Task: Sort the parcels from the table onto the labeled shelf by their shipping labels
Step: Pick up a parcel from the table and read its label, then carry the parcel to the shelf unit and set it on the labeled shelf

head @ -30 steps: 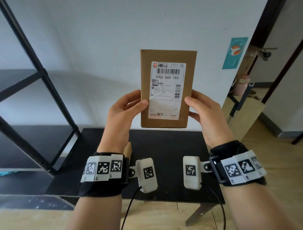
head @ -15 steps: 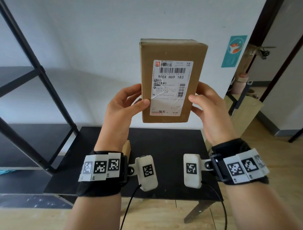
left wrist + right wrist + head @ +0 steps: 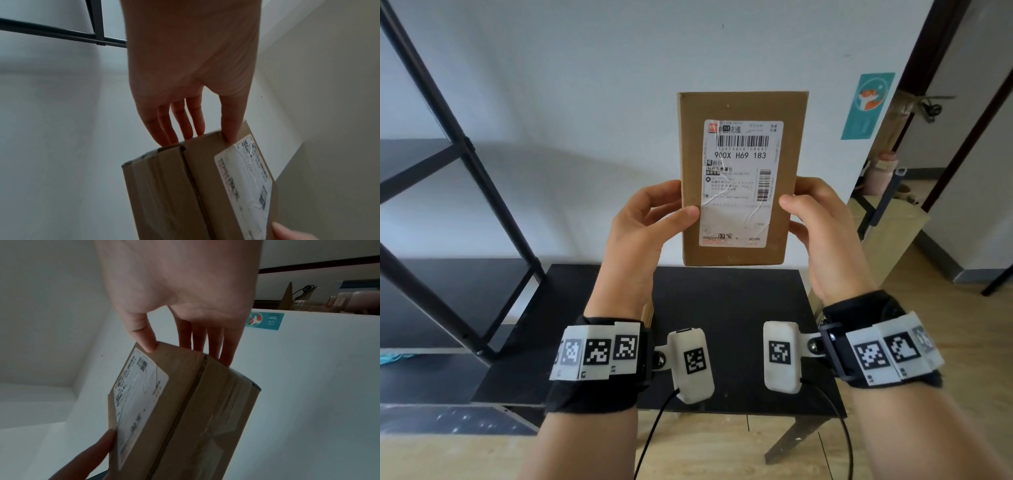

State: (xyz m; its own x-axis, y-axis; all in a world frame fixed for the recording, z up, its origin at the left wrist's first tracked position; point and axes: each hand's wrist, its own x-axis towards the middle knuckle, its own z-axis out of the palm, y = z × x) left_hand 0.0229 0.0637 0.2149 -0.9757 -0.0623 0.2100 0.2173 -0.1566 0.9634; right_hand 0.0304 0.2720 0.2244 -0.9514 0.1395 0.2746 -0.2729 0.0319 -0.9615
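Observation:
I hold a brown cardboard parcel (image 3: pixel 739 109) upright in front of the white wall, above the black table (image 3: pixel 722 308). Its white shipping label (image 3: pixel 741 181) faces me and reads "900X H69 183". My left hand (image 3: pixel 650 219) pinches the parcel's left edge, thumb on the front and fingers behind. Opposite it, my right hand (image 3: pixel 815 219) pinches the right edge the same way. The left wrist view shows the parcel (image 3: pixel 174 186) with its taped side. In the right wrist view the parcel (image 3: pixel 185 410) is seen from the other side. A second brown box (image 3: pixel 649 313) peeks out behind my left wrist.
A black metal shelf (image 3: pixel 424 171) stands at the left, with bare dark boards at two heights. A teal sticker (image 3: pixel 868 106) is on the wall at the right. Beyond it an open doorway shows a wooden floor (image 3: pixel 945 291) and a cluttered side table (image 3: pixel 887 219).
The parcel tilted so its top face showed half a second ago, and now stands flat-on to me again, slightly higher than a second ago. Both hands keep their grip.

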